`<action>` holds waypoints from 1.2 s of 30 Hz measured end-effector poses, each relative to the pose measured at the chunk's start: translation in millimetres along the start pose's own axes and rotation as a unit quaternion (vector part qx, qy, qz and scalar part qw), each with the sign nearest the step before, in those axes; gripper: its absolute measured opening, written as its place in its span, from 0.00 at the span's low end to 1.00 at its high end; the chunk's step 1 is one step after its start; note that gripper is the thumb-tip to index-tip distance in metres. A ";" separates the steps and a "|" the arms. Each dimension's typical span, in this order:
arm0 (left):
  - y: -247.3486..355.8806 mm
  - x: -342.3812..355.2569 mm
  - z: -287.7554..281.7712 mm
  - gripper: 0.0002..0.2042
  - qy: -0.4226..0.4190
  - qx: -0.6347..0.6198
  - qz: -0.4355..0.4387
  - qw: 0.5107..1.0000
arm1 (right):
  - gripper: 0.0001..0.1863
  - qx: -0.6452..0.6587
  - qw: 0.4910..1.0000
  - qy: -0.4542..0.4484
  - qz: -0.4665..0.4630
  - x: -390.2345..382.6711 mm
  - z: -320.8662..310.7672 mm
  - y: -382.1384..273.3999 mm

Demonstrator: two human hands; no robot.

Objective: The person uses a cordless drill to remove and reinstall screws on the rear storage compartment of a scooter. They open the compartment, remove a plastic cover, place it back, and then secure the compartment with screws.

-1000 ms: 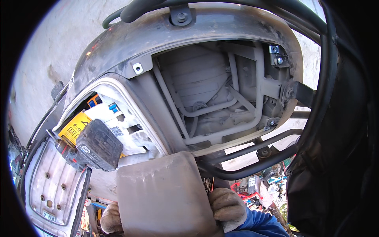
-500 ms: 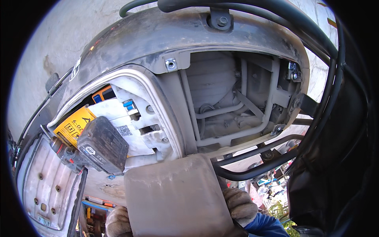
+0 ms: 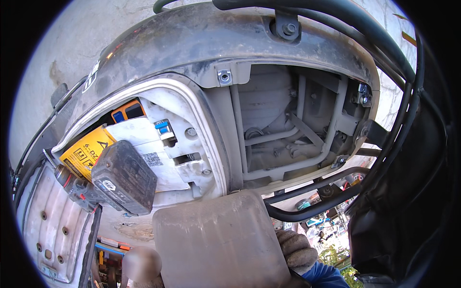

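The gloved right hand (image 3: 297,250) grips the dusty grey panel's (image 3: 218,240) right edge, steadying it just below the open frame (image 3: 288,125), while the left hand (image 3: 141,264) is too blurred to tell.

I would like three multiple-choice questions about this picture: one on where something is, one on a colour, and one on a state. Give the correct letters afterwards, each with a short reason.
1. Where is the dark ribbed box compared with the dusty grey panel?
A. to the upper left of it
B. directly below it
C. far to its right

2. What colour is the label behind the dark ribbed box?
A. green
B. yellow
C. pink

3. What is the right hand doing?
A. hanging free in the air
B. gripping the grey panel's right edge
C. holding a black tube

Answers:
1 A, the box sits higher and further left than the panel.
2 B, the label shows yellow beside the white housing.
3 B, the gloved fingers wrap the panel's edge.
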State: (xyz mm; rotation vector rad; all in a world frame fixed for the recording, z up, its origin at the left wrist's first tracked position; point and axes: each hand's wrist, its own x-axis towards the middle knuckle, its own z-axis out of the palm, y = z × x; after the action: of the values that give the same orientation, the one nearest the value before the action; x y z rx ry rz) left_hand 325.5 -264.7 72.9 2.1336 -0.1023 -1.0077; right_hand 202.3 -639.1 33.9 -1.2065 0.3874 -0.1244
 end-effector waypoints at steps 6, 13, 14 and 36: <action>-2.1 -10.1 7.8 0.03 0.034 -0.022 -0.027 0.999 | 0.17 -0.011 0.999 0.030 0.006 -9.7 3.6 0.6; -2.7 8.8 -1.0 0.03 -0.042 -0.113 0.085 0.989 | 0.17 -0.005 0.999 -0.032 0.027 5.2 -5.6 -6.9; -3.0 3.2 1.2 0.03 -0.018 -0.082 0.044 0.996 | 0.17 -0.010 0.999 -0.031 0.029 6.9 -5.8 -8.4; -1.1 2.5 12.8 0.05 0.043 -0.165 0.084 0.982 | 0.18 -0.017 0.996 -0.035 0.082 -2.5 -8.2 -13.1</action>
State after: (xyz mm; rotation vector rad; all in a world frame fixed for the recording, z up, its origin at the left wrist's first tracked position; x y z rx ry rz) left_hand 318.1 -272.5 65.4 1.8281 -0.0664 -0.7740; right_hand 198.5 -650.3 44.2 -1.2043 0.4273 0.0672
